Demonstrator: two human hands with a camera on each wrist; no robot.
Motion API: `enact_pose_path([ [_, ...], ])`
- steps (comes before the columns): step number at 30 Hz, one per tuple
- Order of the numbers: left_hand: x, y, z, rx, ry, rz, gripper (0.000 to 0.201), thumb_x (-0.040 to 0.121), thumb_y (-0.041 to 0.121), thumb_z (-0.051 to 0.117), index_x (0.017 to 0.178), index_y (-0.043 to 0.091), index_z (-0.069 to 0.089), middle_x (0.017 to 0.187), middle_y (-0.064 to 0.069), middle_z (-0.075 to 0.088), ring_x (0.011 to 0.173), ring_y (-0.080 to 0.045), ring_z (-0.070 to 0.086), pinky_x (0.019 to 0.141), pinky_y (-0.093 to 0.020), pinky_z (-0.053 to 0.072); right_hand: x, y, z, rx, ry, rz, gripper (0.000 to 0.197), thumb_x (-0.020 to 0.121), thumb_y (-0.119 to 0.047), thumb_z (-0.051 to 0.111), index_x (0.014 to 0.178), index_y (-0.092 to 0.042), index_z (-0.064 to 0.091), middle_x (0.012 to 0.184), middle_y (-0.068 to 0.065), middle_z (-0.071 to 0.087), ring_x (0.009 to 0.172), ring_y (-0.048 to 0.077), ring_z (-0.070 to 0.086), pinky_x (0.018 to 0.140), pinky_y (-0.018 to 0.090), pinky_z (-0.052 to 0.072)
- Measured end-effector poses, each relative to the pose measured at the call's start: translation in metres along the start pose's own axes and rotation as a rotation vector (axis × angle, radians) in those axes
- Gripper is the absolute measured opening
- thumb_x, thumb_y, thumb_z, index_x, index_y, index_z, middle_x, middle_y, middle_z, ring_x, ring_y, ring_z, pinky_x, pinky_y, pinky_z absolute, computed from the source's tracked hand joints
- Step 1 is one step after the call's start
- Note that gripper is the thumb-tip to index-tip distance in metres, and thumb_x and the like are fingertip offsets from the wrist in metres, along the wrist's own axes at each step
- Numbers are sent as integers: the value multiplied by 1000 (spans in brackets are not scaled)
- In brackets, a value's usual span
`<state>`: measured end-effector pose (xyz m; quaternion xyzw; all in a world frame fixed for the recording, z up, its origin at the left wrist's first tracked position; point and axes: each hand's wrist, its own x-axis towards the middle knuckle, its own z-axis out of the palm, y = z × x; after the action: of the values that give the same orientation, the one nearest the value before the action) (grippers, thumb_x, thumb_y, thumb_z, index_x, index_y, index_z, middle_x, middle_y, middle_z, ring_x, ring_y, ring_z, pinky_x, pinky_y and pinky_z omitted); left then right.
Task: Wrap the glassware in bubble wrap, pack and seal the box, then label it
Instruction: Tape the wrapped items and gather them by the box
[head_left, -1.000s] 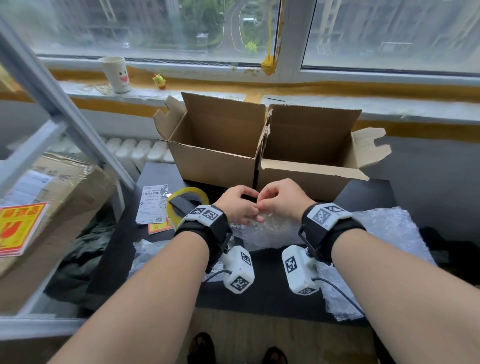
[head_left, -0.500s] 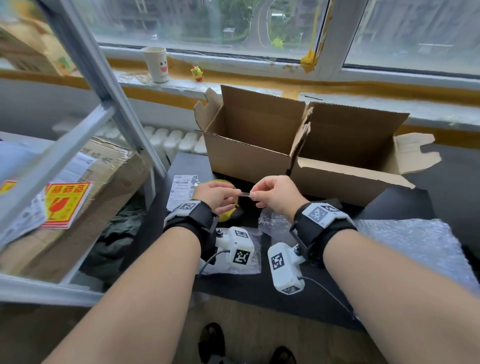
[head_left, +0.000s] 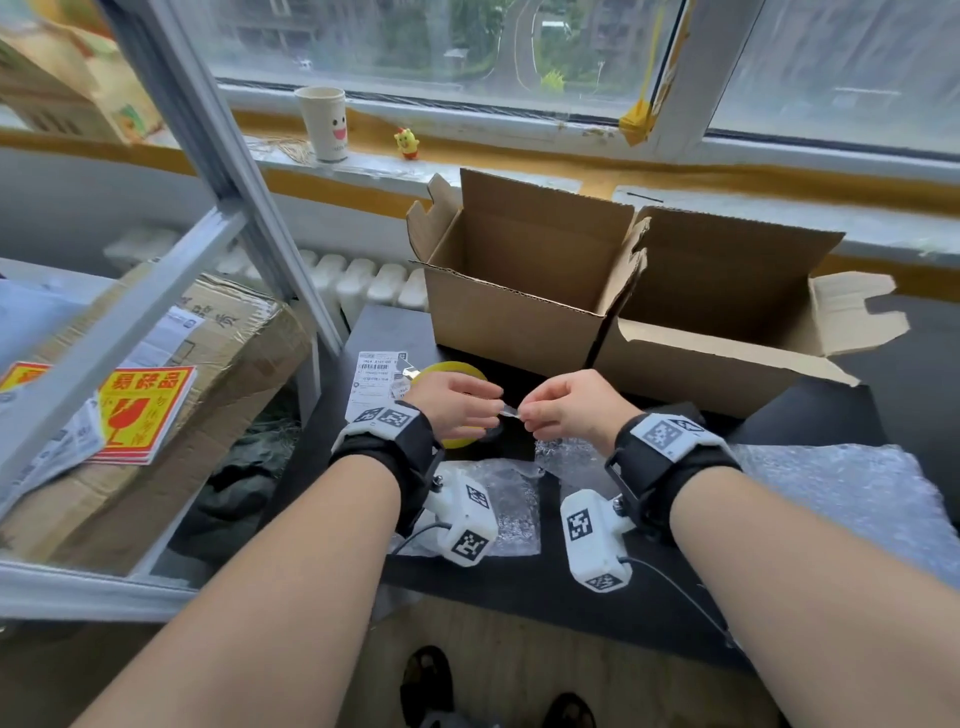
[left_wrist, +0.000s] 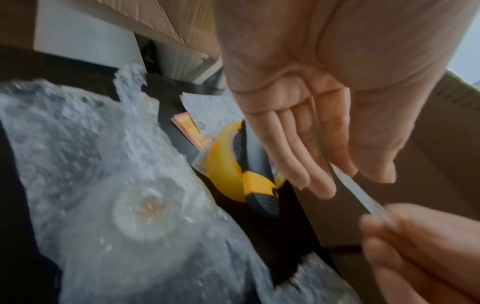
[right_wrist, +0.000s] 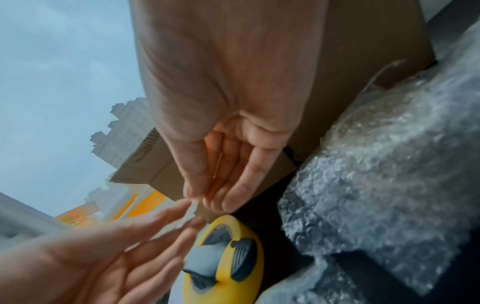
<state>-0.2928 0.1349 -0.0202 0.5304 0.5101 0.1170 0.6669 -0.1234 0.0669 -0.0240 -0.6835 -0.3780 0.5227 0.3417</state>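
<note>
A short strip of clear tape stretches between my two hands above the black table. My left hand pinches its left end between thumb and nearly straight fingers. My right hand pinches the other end with curled fingers. In the left wrist view the tape strip runs from thumb to the right hand. Below lies the glass wrapped in bubble wrap, untouched. A yellow tape dispenser sits under my left hand. The open cardboard box stands behind.
A second open box adjoins the first on the right. A shipping label lies left of the dispenser. A loose bubble wrap sheet covers the table's right. A metal frame and a taped carton stand to the left.
My hands have lifted off the bubble-wrapped bundle and drawn slightly apart, with the tape strip now between them. The head view has swung left.
</note>
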Motion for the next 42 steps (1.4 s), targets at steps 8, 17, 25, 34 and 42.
enact_pose_path([
  [8, 4, 2, 5, -51, 44, 53, 11, 84, 3, 71, 88, 3, 61, 72, -13, 68, 56, -10, 68, 55, -21, 57, 0, -10, 9, -90, 76, -42, 17, 75, -5, 81, 74, -7, 64, 72, 7, 62, 70, 16, 63, 69, 29, 60],
  [17, -3, -9, -33, -205, -90, -74, 20, 93, 17, 62, 103, 1, 68, 92, -12, 74, 74, -12, 72, 67, -21, 59, 15, -22, 33, -229, 66, -203, 9, 75, -12, 82, 72, -12, 74, 64, 9, 68, 63, 20, 64, 70, 35, 60],
  [25, -6, -3, -55, -170, -127, -114, 29, 95, -7, 48, 114, 1, 68, 97, -15, 72, 82, -15, 71, 71, -23, 59, 22, -25, 54, -228, 92, -203, 19, 73, -13, 84, 75, -8, 67, 73, 9, 69, 65, 21, 69, 64, 34, 61],
  [34, 15, 2, -58, -30, 138, -180, 25, 94, 4, 57, 116, -7, 58, 85, -13, 68, 58, -12, 66, 63, -24, 57, 22, -9, 20, -146, 315, -13, 15, 89, -5, 61, 75, -4, 67, 71, 16, 68, 57, 21, 65, 57, 29, 60],
  [42, 23, 16, -15, 113, -9, 82, 7, 84, -2, 68, 84, 5, 69, 72, -12, 67, 55, -9, 65, 63, -19, 58, 18, -12, 8, -49, 303, 44, 29, 73, 2, 78, 65, -8, 52, 61, 14, 66, 57, 23, 67, 59, 30, 57],
])
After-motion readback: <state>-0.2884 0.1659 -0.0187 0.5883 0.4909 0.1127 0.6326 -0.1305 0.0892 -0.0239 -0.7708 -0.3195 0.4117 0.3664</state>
